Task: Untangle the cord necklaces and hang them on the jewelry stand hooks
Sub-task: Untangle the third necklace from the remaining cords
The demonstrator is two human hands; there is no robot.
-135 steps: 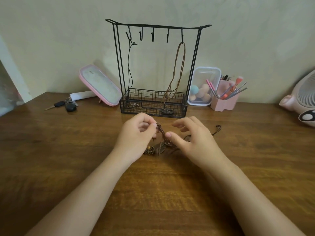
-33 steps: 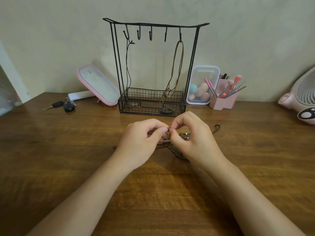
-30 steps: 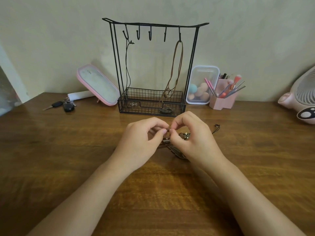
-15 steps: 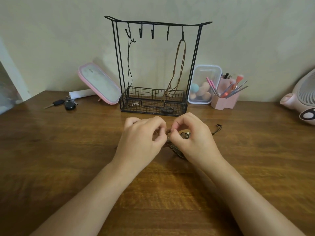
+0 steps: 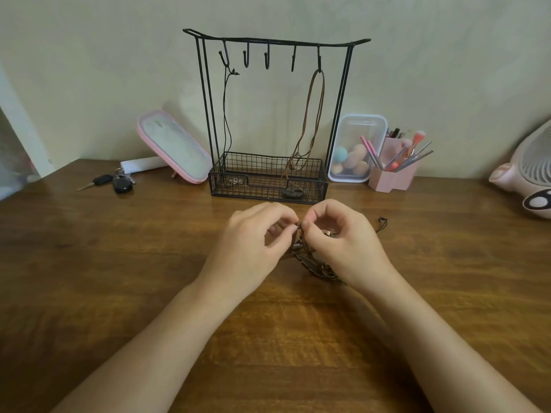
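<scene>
A tangle of brown cord necklaces [image 5: 313, 263] lies on the wooden table between my hands. My left hand [image 5: 253, 248] and my right hand [image 5: 343, 245] both pinch the cords at the same knot, fingertips touching. A black cord end [image 5: 383, 223] trails to the right of my right hand. Behind stands the black wire jewelry stand [image 5: 274, 43] with several hooks. A black cord necklace [image 5: 228, 114] hangs from the leftmost hook, a brown cord necklace [image 5: 313, 114] from the rightmost. Their pendants rest in the stand's basket [image 5: 268, 195].
Car keys [image 5: 116, 183] and a pink-framed mirror [image 5: 173, 147] lie left of the stand. A clear box of makeup sponges [image 5: 354, 150] and a pink brush holder [image 5: 393, 171] stand to its right. A pink fan [image 5: 530, 180] sits at the far right edge.
My hands have closed together over the tangle and lifted the knot slightly off the table. The pinch point has shifted up a little over the last second.
</scene>
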